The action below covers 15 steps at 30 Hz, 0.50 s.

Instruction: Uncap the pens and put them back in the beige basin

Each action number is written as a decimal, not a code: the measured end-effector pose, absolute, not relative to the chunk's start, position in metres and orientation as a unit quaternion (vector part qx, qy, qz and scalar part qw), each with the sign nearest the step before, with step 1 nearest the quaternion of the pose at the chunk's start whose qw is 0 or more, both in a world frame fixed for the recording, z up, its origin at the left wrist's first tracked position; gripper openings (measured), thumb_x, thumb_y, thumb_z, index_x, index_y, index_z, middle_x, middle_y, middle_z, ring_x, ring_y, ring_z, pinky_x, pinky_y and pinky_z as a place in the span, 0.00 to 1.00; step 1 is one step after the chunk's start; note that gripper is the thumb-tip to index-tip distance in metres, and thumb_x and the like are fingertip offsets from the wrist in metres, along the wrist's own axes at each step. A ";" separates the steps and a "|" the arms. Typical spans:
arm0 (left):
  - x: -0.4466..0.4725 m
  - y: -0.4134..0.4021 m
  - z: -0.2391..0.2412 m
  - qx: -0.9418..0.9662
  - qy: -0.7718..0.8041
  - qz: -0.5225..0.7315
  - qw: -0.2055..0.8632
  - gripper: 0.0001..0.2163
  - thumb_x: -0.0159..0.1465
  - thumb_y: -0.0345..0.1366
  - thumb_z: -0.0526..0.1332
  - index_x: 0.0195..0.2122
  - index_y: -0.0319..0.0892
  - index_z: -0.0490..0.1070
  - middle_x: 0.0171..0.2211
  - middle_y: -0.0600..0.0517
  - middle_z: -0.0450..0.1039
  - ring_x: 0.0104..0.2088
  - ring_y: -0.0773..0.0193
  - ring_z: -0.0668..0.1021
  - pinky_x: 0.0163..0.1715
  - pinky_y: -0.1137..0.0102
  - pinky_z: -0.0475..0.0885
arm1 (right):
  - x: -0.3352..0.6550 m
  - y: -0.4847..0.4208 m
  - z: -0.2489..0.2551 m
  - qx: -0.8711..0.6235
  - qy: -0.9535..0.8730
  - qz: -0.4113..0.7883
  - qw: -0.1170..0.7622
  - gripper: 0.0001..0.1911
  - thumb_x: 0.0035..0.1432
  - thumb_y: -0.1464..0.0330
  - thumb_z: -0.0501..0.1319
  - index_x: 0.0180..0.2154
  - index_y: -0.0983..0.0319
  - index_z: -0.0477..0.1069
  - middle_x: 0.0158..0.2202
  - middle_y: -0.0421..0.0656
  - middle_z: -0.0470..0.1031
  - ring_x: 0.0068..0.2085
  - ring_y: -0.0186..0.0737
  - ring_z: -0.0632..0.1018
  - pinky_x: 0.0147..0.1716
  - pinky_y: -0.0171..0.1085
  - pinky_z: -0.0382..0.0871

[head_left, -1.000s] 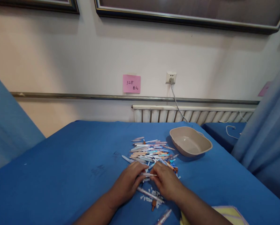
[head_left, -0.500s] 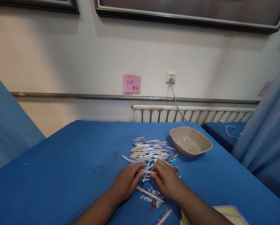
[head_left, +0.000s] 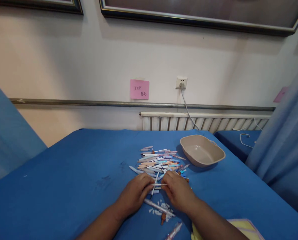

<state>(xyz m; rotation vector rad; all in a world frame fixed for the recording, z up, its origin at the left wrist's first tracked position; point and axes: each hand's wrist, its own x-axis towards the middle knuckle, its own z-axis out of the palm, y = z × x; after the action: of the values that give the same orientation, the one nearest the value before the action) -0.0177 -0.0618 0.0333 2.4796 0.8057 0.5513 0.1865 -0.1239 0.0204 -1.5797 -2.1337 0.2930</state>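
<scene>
My left hand (head_left: pixel 135 193) and my right hand (head_left: pixel 177 191) rest close together on the blue table (head_left: pixel 71 176). Both pinch the ends of a thin white pen part (head_left: pixel 158 184) held level between them. Just beyond my fingers lies a pile of pens and pen parts (head_left: pixel 158 161) in white, orange and blue. Under my hands a long clear pen barrel (head_left: pixel 158 207) lies among small white bits (head_left: pixel 163 208) and an orange cap (head_left: pixel 163 218).
A beige bowl (head_left: pixel 202 151) sits to the right of the pile. A yellow cloth (head_left: pixel 243 228) lies at the near right edge, with another pen (head_left: pixel 174 230) beside it. Blue curtains hang at left and right. A radiator (head_left: pixel 203 121) and pink note (head_left: pixel 139 89) are on the wall behind.
My hands have shifted slightly, and the thin white part now sits a little farther from me, level between my fingertips. Nothing else has moved.
</scene>
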 end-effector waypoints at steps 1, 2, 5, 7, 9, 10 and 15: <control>-0.019 -0.058 0.031 0.899 0.312 0.200 0.236 0.10 0.67 0.38 0.49 0.38 0.45 0.70 0.37 0.50 0.73 0.39 0.60 0.73 0.41 0.68 0.68 | 0.189 -0.123 0.021 -0.586 -0.772 0.103 0.224 0.04 0.59 0.72 0.54 0.35 0.60 0.66 0.38 0.43 0.69 0.41 0.40 0.69 0.39 0.36 0.59; -0.021 -0.053 0.029 0.889 0.338 0.203 0.235 0.11 0.67 0.38 0.49 0.39 0.45 0.70 0.38 0.50 0.73 0.40 0.60 0.74 0.42 0.67 0.68 | 0.192 -0.121 0.021 -0.598 -0.765 0.101 0.217 0.04 0.59 0.72 0.54 0.35 0.60 0.66 0.38 0.43 0.69 0.41 0.40 0.70 0.39 0.35 0.59; -0.025 -0.043 0.026 0.840 0.423 0.235 0.243 0.12 0.68 0.38 0.46 0.45 0.45 0.66 0.41 0.50 0.73 0.41 0.59 0.75 0.42 0.65 0.69 | 0.197 -0.118 0.020 -0.620 -0.749 0.104 0.212 0.03 0.58 0.72 0.55 0.35 0.61 0.66 0.38 0.44 0.69 0.40 0.40 0.70 0.38 0.35 0.60; -0.024 -0.043 0.026 0.834 0.427 0.248 0.246 0.13 0.68 0.39 0.45 0.47 0.45 0.65 0.42 0.50 0.73 0.42 0.59 0.75 0.43 0.65 0.68 | 0.196 -0.118 0.020 -0.618 -0.748 0.108 0.217 0.03 0.58 0.72 0.55 0.35 0.60 0.66 0.37 0.43 0.70 0.40 0.40 0.70 0.38 0.35 0.60; -0.021 -0.048 0.028 0.853 0.398 0.239 0.239 0.12 0.68 0.40 0.47 0.44 0.46 0.67 0.41 0.51 0.73 0.41 0.60 0.74 0.43 0.67 0.68 | 0.192 -0.119 0.019 -0.613 -0.749 0.112 0.226 0.03 0.58 0.72 0.55 0.35 0.60 0.66 0.38 0.43 0.70 0.40 0.40 0.71 0.38 0.35 0.60; -0.019 -0.051 0.029 0.864 0.386 0.225 0.233 0.12 0.68 0.40 0.47 0.41 0.46 0.68 0.38 0.51 0.73 0.40 0.60 0.74 0.41 0.68 0.68 | 0.191 -0.120 0.018 -0.614 -0.746 0.113 0.232 0.03 0.58 0.72 0.55 0.35 0.60 0.66 0.37 0.43 0.70 0.40 0.40 0.71 0.38 0.35 0.60; -0.012 -0.060 0.025 0.885 0.379 0.173 0.206 0.13 0.68 0.40 0.47 0.33 0.44 0.69 0.33 0.52 0.72 0.35 0.62 0.73 0.35 0.71 0.67 | 0.186 -0.124 0.018 -0.614 -0.725 0.134 0.280 0.12 0.60 0.72 0.52 0.46 0.61 0.64 0.40 0.44 0.72 0.41 0.41 0.73 0.39 0.36 0.61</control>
<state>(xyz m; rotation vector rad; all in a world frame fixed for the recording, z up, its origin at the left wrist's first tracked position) -0.0122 -0.0605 0.0250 2.4673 1.0555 0.4833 0.1856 -0.1241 0.0179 -1.6477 -1.9457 0.3607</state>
